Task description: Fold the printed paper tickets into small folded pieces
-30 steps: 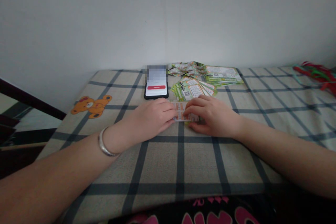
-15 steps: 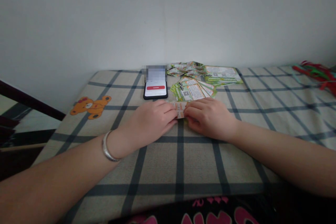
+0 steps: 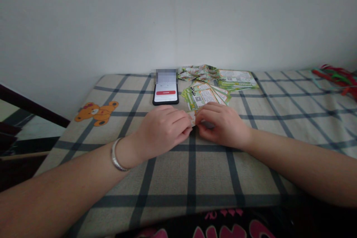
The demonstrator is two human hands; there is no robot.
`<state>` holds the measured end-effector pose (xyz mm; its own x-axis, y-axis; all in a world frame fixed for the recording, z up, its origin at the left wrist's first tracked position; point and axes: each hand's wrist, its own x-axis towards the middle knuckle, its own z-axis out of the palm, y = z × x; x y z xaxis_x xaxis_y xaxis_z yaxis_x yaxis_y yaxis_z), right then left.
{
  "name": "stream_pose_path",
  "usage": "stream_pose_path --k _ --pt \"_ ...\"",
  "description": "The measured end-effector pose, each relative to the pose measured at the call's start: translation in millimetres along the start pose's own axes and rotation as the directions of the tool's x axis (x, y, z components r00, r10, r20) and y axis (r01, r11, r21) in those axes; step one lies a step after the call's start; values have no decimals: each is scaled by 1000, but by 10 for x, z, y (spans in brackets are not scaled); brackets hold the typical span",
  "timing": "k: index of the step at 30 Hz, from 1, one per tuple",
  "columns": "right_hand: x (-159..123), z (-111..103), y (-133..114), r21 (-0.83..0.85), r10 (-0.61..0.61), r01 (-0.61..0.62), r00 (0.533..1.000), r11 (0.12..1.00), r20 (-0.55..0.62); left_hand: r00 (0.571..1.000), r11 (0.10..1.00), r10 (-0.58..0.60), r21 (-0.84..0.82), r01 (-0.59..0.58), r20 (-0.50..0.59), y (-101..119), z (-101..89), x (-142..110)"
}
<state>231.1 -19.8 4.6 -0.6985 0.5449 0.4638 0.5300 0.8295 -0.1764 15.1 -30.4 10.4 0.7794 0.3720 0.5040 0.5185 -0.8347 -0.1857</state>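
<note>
Between my two hands lies a small printed paper [image 3: 192, 117], mostly covered by fingers. My left hand [image 3: 166, 128] is closed on its left part, fingertips bunched near the middle. My right hand [image 3: 221, 123] pinches the right part with curled fingers and thumb. Both hands rest low over the checked tablecloth. Just beyond my right hand, several printed leaflets [image 3: 203, 95] lie fanned out. A phone [image 3: 166, 96] with a lit screen lies beyond my left hand.
Folded paper pieces [image 3: 198, 72] sit at the back by the wall, beside a stack of flat leaflets [image 3: 237, 78]. An orange bear cutout [image 3: 97, 113] lies on the left of the tablecloth [image 3: 167, 178]. Red and green strips [image 3: 336, 78] are piled at the far right.
My left hand has shifted slightly right, closer to my right hand, and its fingers have curled more. Less of the paper shows between the hands.
</note>
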Motion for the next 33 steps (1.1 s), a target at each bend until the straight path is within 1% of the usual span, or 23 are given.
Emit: stream_pose_path --k 4,8,12,17,21,23,27,28,30,33 --pt "-2 9 26 36 4 -4 1000 999 6 1000 1000 19 -7 -19 -5 -5 8 7" --pt "-12 9 40 17 26 -26 1000 1000 15 1000 1000 10 -9 -10 -30 -17 7 11" --pt "-34 -18 60 -4 47 -47 998 999 31 1000 1000 11 -14 -11 -7 -67 11 -8" --pt "-48 -35 98 -78 101 -98 994 992 33 1000 1000 13 16 -14 21 -146 33 -38" --pt "-58 -25 108 -143 88 -83 996 986 27 1000 1000 27 11 -27 15 -191 33 -57" --pt "-67 -26 122 -166 83 -77 996 983 29 998 999 47 -4 -47 36 -221 23 -68" --pt "-78 -60 201 -210 95 -81 994 974 57 983 990 141 -1 -142 120 -289 -7 -86" --pt "-78 -74 226 -200 94 -78 993 977 73 978 987 158 -3 -159 136 -303 -14 -89" --pt "-75 -104 266 -129 51 -35 991 991 121 972 984 178 -26 -176 153 -325 -25 -93" --pt "-67 -134 293 -22 -42 46 987 999 158 969 982 186 -73 -176 164 -342 -36 -97"
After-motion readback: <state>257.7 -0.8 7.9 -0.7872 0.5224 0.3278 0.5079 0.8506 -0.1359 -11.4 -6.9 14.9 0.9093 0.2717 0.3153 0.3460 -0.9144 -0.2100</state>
